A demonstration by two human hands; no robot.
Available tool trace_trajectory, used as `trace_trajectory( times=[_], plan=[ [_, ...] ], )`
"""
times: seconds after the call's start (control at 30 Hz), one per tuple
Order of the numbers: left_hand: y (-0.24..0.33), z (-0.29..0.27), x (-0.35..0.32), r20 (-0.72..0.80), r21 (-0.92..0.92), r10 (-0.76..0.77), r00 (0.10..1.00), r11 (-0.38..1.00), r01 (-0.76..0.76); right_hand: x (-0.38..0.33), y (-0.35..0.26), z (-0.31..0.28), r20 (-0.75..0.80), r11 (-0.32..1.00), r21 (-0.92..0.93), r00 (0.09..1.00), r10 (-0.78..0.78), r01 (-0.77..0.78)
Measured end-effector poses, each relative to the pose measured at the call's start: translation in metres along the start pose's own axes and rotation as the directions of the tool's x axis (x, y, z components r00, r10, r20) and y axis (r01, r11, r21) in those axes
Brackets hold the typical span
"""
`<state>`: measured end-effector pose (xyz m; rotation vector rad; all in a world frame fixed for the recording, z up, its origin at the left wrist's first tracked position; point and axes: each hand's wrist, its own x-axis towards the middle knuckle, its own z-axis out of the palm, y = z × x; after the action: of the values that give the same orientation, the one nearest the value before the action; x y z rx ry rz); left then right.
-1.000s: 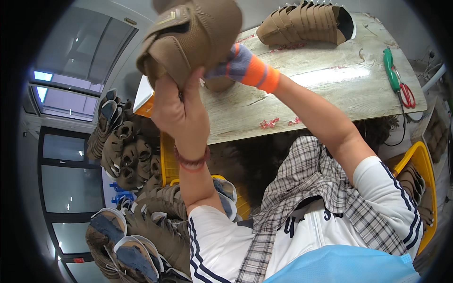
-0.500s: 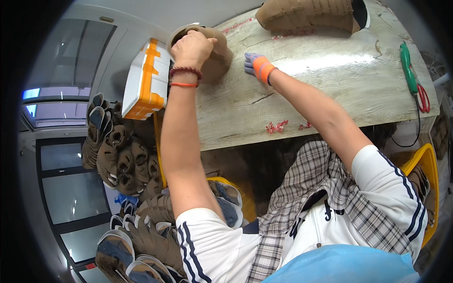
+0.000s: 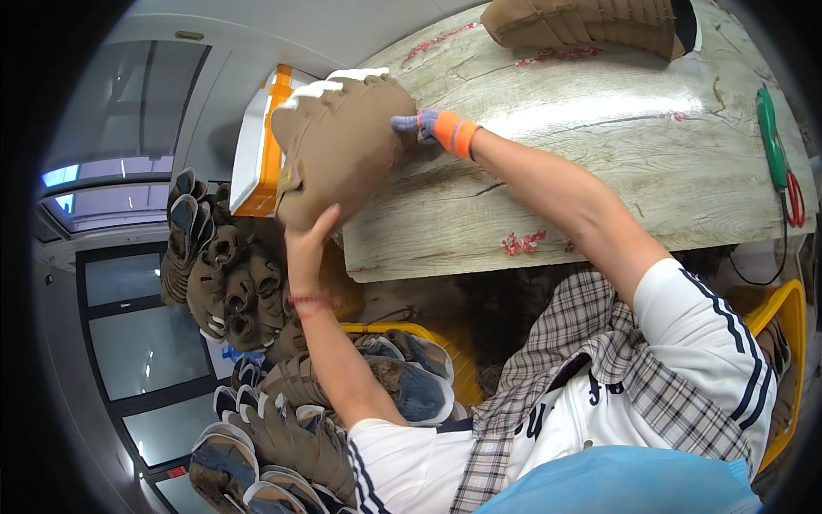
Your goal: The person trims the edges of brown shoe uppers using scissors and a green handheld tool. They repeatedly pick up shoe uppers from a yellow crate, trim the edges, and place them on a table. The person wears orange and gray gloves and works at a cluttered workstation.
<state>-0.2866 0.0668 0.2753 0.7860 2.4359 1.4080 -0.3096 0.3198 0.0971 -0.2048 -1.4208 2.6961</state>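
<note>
A nested stack of brown shoe uppers (image 3: 342, 150) with white edges along its top is held tilted at the table's left end. My bare left hand (image 3: 310, 230) grips its lower end, thumb on the near face and the other fingers hidden behind. On the stack's right side is my right hand (image 3: 438, 127), in a purple and orange glove. One gloved digit lies over the brown surface; the rest curl by its edge, partly hidden. Another stack of brown uppers (image 3: 582, 26) lies on its side at the table's far edge.
The wood-patterned table (image 3: 548, 193) has a green-handled tool (image 3: 769, 137) with a cord and red-handled scissors (image 3: 795, 199) at right. A white box with orange tape (image 3: 267, 163) stands beyond the left end. Piled uppers (image 3: 235, 291) and yellow crates (image 3: 792, 343) are below.
The stack has been raised and turned, showing its broad side. My left hand has moved from its top to its lower end; my right hand has moved left from the tabletop onto it.
</note>
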Motion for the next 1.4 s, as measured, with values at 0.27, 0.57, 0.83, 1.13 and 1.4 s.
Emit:
trace_trajectory(
  times=[0.27, 0.57, 0.83, 1.13, 1.4],
  plan=[
    [-0.227, -0.011, -0.052, -0.038, -0.76, -0.305, 0.952, 0.627, 0.171, -0.123, -0.059, 0.026, 0.221, 0.813, -0.575, 0.974, 0.043, 0.094],
    [-0.112, 0.108, -0.008, -0.341, -0.515, 0.003, 0.94, 0.836, -0.189, -0.149, -0.004, -0.055, -0.168, 0.503, -0.859, 0.876, -0.452, 0.094],
    [-0.169, 0.129, -0.077, -0.726, 0.407, 0.324, 0.606, 0.913, 0.0, -0.455, -0.059, -0.201, -0.211, 0.368, -0.925, 0.93, -0.3, -0.091],
    [-0.074, 0.304, -0.155, 0.185, 0.589, 0.747, 0.639, 0.436, -0.681, -0.881, 0.085, -0.219, -0.448, 0.64, -0.22, -0.506, -0.737, -0.737],
    [-0.067, 0.351, -0.162, 0.312, 0.418, 0.665, 0.679, 0.545, -0.727, -1.049, 0.192, -0.219, -0.462, 0.986, -0.152, -0.877, -0.13, -0.066]
  ],
)
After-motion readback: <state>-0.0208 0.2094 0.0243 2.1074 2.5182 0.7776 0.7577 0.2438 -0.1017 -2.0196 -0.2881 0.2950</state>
